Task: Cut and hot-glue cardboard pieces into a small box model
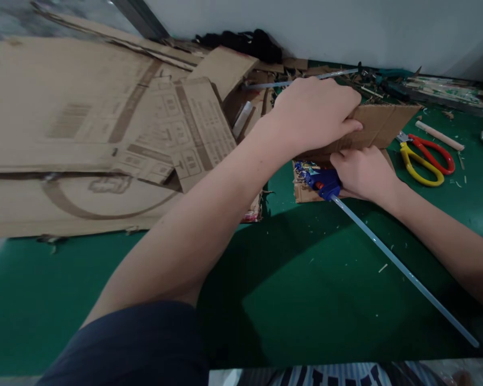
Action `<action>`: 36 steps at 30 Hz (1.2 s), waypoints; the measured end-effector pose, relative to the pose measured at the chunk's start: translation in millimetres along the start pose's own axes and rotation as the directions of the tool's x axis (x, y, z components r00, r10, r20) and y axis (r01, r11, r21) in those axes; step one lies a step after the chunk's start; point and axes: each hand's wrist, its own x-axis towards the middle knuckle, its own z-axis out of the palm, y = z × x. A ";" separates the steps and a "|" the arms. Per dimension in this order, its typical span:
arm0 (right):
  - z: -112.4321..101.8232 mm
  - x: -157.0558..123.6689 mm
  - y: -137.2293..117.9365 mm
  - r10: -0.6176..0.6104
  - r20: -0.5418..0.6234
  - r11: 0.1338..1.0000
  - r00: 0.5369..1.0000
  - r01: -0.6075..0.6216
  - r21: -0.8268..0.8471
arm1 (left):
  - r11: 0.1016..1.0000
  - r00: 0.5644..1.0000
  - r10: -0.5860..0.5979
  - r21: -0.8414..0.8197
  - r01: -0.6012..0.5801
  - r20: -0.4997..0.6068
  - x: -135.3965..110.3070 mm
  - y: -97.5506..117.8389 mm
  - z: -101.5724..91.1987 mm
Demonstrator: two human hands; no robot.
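My left hand [312,112] is curled over the top edge of a small upright cardboard piece [380,126], gripping it. Just below, my right hand [362,174] is closed around a blue glue gun [324,182]. A long clear glue stick [402,271] sticks out of the gun's back toward me. The gun's nozzle is hidden under the cardboard and my left hand. A flat cardboard scrap [304,193] lies under the gun on the green table [298,289].
Large flattened cardboard sheets [84,134] cover the table's left. Red and yellow scissors [426,158] and a wooden dowel [438,135] lie to the right. Another clear glue stick [290,83], black cloth [245,43] and scraps sit by the back wall.
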 end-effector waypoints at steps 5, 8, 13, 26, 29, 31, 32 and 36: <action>-0.2 -1.5 -0.8 -0.015 -0.001 1.000 1.000 0.015 0.017 | 0.999 1.000 0.018 0.045 -0.019 0.001 -0.8 0.8 -0.7; -0.3 -2.5 -0.6 -0.026 0.000 1.000 1.000 0.026 0.013 | 0.998 1.000 0.024 0.056 -0.024 0.007 -1.3 1.7 -1.5; -1.4 -3.7 0.5 -0.028 0.002 0.999 1.000 0.028 -0.015 | 0.999 1.000 0.000 0.047 -0.002 0.029 -1.6 1.9 -2.9; -9.0 0.5 -3.7 -0.043 0.055 0.998 0.998 0.044 -0.034 | 1.000 1.000 0.005 0.018 -0.005 0.017 -1.1 0.7 -1.7; -8.8 -0.3 -3.0 -0.043 0.054 0.999 0.998 0.044 -0.024 | 1.000 1.000 0.015 0.016 -0.015 0.014 -1.7 1.0 -2.3; -8.5 -1.5 -1.2 -0.043 0.042 0.999 0.998 0.044 -0.019 | 1.000 1.000 0.026 0.002 -0.026 0.008 -2.3 1.3 -2.9; -8.3 -2.2 0.0 -0.039 0.037 0.999 0.999 0.040 -0.020 | 1.000 1.000 0.030 -0.004 -0.030 0.006 -2.6 1.5 -3.3; -8.1 -4.0 5.4 -0.007 0.048 0.999 0.999 0.009 -0.042 | 1.000 1.000 0.009 0.007 -0.009 0.020 -2.9 1.7 -3.8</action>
